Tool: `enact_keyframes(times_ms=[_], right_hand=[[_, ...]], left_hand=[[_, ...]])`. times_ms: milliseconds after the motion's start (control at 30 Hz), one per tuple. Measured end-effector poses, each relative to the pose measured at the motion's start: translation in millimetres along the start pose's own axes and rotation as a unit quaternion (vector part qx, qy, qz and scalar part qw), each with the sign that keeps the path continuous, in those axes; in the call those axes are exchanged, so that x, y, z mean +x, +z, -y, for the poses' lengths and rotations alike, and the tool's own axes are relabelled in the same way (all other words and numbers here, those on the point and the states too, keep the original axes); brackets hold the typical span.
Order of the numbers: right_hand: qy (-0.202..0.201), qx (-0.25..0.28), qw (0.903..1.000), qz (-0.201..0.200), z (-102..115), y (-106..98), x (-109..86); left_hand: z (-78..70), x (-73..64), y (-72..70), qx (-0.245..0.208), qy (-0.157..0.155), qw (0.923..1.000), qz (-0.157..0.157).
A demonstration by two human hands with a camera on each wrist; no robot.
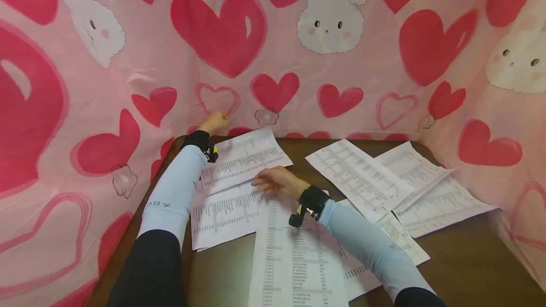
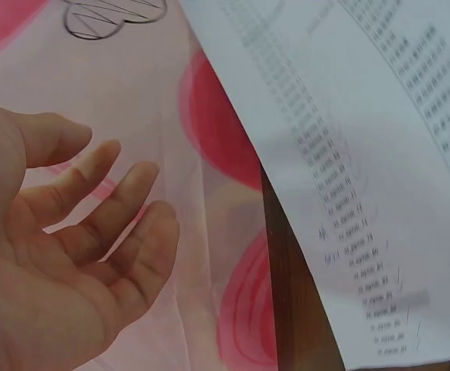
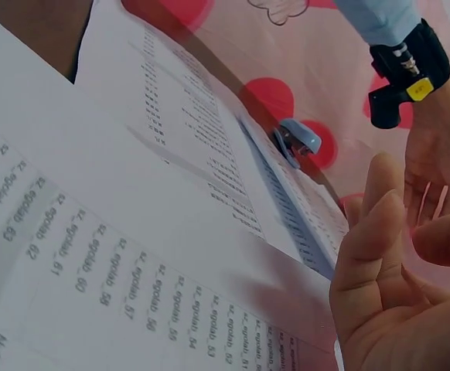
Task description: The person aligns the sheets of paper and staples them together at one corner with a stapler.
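My left hand (image 1: 216, 122) is raised past the far left corner of the table, near the pink curtain. In the left wrist view its fingers (image 2: 136, 201) are loosely bent and hold nothing. My right hand (image 1: 279, 181) hovers over the printed sheets, its fingers (image 3: 372, 239) relaxed with nothing between them. Below it lies a long printed list (image 1: 298, 259), overlapping a left-hand sheet (image 1: 226, 217). Another printed sheet (image 1: 247, 155) lies beyond, close to the left wrist. A light blue stapler (image 3: 302, 137) shows beside the sheets in the right wrist view.
Several more printed sheets (image 1: 360, 179) overlap on the right side of the brown table (image 1: 469, 259). A pink curtain (image 1: 294, 60) with hearts and rabbits surrounds the table's back and sides. Both wrists carry black straps with small cameras.
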State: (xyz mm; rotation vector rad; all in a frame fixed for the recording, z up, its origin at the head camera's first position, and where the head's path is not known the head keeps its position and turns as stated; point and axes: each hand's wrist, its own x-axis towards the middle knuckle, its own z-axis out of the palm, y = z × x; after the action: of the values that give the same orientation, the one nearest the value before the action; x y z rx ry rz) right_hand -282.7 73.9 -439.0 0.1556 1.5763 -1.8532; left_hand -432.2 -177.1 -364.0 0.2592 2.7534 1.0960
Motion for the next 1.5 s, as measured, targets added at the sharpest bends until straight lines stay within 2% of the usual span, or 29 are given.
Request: enact_keyframes(times_ms=[167,333,567,733,900,1000,1100,1133,1267,1333,1400,1500], right_hand=[[0.023,0.03,0.9992,0.013,-1.9,5.9,4.7],[0.024,0.067,0.9974,0.001,-2.1,5.7,7.9],[0.036,0.087,0.9956,-0.001,-6.3,-3.9,10.7],[0.036,0.09,0.9953,-0.012,-6.2,-8.2,9.0],[0.035,0.089,0.9952,-0.022,-9.2,-5.4,9.4],[0.033,0.095,0.9946,-0.027,-11.0,-6.1,12.1],[0.031,0.104,0.9935,-0.035,-11.7,-8.7,15.0],[0.028,0.106,0.9932,-0.038,-11.8,-10.0,15.9],[0.024,0.108,0.9928,-0.047,-13.3,-15.8,19.2],[0.022,0.106,0.9931,-0.046,-13.9,-18.1,20.4],[0.02,0.104,0.9933,-0.044,-14.1,-19.8,20.9],[0.013,0.097,0.9942,-0.044,-13.4,-21.4,21.5]], left_hand=[[8.9,-2.4,-4.5,0.013,-0.029,0.9994,0.011],[10.3,-4.2,-6.2,0.029,-0.032,0.999,0.005],[14.9,-2.7,4.4,0.068,-0.048,0.9964,0.017],[18.9,0.6,12.6,0.093,-0.037,0.9948,0.018],[31.1,-0.5,17.7,0.148,-0.005,0.9889,0.005],[35.4,-3.3,19.9,0.141,-0.021,0.9894,0.026],[34.9,-6.1,22.2,0.102,-0.05,0.9917,0.06],[34.6,-6.7,23.3,0.095,-0.05,0.9918,0.069],[35.1,-8.3,27.9,0.094,-0.002,0.9911,0.094],[36.7,-9.4,29.5,0.089,0.007,0.9909,0.1],[38.3,-10.2,29.9,0.083,-0.001,0.991,0.105],[39.4,-10.3,29.7,0.07,-0.033,0.9912,0.107]])
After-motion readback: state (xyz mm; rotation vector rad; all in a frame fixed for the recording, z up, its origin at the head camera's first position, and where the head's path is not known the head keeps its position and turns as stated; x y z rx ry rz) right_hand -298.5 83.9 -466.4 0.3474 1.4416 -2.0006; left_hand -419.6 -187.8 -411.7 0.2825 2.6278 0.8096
